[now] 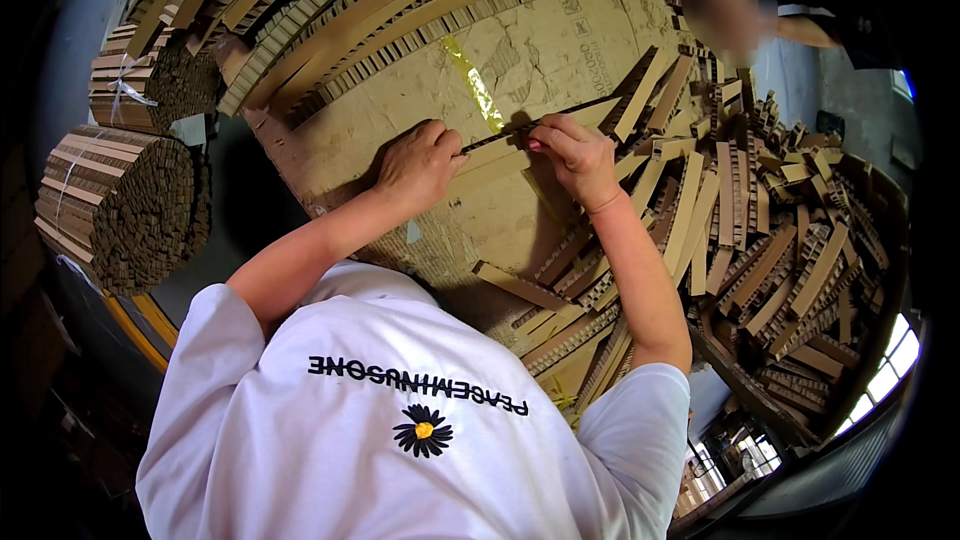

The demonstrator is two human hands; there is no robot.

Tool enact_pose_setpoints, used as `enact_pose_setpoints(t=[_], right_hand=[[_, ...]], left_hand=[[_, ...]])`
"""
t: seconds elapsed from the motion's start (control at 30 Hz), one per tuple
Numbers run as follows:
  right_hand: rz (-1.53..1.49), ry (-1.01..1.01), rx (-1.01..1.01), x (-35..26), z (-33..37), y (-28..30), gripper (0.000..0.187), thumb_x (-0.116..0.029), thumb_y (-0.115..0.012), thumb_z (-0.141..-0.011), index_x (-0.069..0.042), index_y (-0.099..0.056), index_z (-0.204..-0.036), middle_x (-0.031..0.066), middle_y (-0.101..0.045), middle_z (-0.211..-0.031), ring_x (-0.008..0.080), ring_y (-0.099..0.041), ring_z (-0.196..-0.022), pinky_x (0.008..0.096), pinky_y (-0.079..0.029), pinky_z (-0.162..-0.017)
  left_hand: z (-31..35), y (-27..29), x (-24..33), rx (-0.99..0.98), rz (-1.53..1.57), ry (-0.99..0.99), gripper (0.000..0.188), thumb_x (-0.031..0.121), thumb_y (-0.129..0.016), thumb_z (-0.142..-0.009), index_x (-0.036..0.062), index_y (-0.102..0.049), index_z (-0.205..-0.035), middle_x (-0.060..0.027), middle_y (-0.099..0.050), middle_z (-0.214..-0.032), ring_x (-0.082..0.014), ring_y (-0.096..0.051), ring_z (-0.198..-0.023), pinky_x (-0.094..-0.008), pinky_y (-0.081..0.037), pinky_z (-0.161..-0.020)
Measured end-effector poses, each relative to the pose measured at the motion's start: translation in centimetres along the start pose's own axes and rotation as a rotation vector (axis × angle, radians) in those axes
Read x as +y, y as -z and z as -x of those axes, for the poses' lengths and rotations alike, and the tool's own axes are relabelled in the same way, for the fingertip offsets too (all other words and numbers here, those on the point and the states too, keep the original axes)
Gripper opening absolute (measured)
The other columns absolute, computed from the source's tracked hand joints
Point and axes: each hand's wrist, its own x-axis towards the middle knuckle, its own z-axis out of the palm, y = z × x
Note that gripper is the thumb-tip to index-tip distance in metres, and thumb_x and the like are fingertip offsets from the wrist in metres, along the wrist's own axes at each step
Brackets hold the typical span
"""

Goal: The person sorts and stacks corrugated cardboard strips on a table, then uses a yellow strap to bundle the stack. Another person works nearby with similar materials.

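Evidently you're at the handling step: one honeycomb cardboard strip [492, 154] lies crosswise between your hands, over the middle of the surface [395, 125]. Left hand [420, 160]: fingers curled, closed on the strip's left end. Right hand [572, 152]: thumb and fingertips pinching it farther along. My judgement: the next move calls for both grips kept even, lest the thin strip bend or twist.

Surface, left to right: worn cardboard top; long honeycomb strips [400, 15] stacked along its far edge; shiny yellow tape [472, 85] just beyond your hands; loose short strips [720, 190] heaped at the right.

Room: two tied strip bundles [150, 205] [180, 90] at left; a dark-rimmed container [893, 195] full of short pieces at right; a co-worker's arm [810, 30] at far right, near bright windows [890, 370].
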Motion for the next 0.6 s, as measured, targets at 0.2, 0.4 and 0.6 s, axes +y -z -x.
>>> enact_pose_setpoints(t=[0.2,0.4,0.6], right_hand=[[0.009,-0.015,-0.005,-0.2,0.0,0.2,0.012,-0.018,-0.078,-0.083,-0.014,-0.073,-0.093,-0.0012,-0.071,-0.096,0.0238,-0.071,-0.075,0.0348,-0.055,-0.06],[-0.126,-0.138,0.057,-1.2,0.4,0.8,0.014,-0.006,-0.078,-0.081,-0.011,-0.074,-0.094,0.0022,-0.07,-0.095,0.0222,-0.069,-0.077,0.0314,-0.054,-0.064],[-0.427,-0.332,0.357,-3.5,2.0,2.8,0.022,0.01,-0.075,-0.081,-0.002,-0.073,-0.099,0.0076,-0.065,-0.096,0.0174,-0.064,-0.084,0.0273,-0.052,-0.073]], left_hand=[[-0.4,0.1,-0.2,-0.062,-0.022,-0.031,0.015,0.017,-0.067,-0.093,0.0051,-0.058,-0.095,-0.0142,-0.057,-0.099,-0.037,-0.059,-0.096,-0.0478,-0.051,-0.079],[-1.4,1.2,0.0,-0.12,-0.043,-0.072,0.015,0.017,-0.065,-0.094,0.0045,-0.059,-0.096,-0.0141,-0.058,-0.099,-0.0365,-0.06,-0.095,-0.0485,-0.051,-0.078],[-6.7,15.3,2.7,0.174,-0.468,-0.255,0.005,0.008,-0.061,-0.092,0.0057,-0.064,-0.096,-0.0139,-0.06,-0.096,-0.0337,-0.06,-0.094,-0.0451,-0.051,-0.079]])
